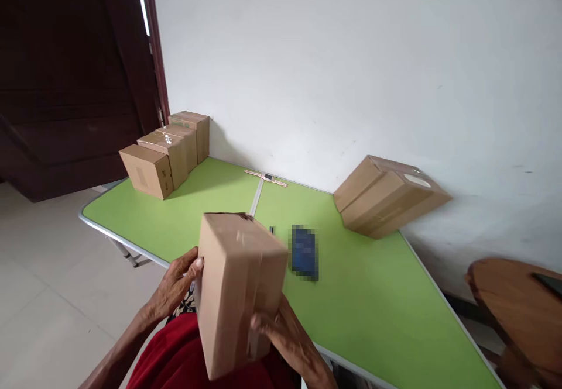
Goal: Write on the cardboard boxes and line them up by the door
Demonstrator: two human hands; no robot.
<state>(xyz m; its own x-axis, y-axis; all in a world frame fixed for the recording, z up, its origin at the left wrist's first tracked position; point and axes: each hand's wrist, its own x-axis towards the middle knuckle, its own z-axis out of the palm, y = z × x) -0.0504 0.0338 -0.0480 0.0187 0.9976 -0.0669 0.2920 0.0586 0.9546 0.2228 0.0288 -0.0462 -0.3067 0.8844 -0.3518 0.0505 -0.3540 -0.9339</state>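
Close to my body, a brown cardboard box (232, 295) is held up, tilted, at the table's near edge. My left hand (182, 278) grips its left side, with the thumb showing and the other fingers partly hidden behind it. On the lower right of the box, my right hand (281, 333) is closed round it, thumb pressed on the taped face. That hand is slightly blurred. Just beyond the box, a blurred-out dark blue item (304, 252) lies on the green table (360, 289), with a small dark object (271, 230) partly hidden behind the box.
A row of several cardboard boxes (147, 169) stands at the table's left end. Two cardboard boxes (390, 202) sit together at the back right. A watch with a pale strap (267, 177) lies by the wall. A round wooden stool (513, 295) stands at right.
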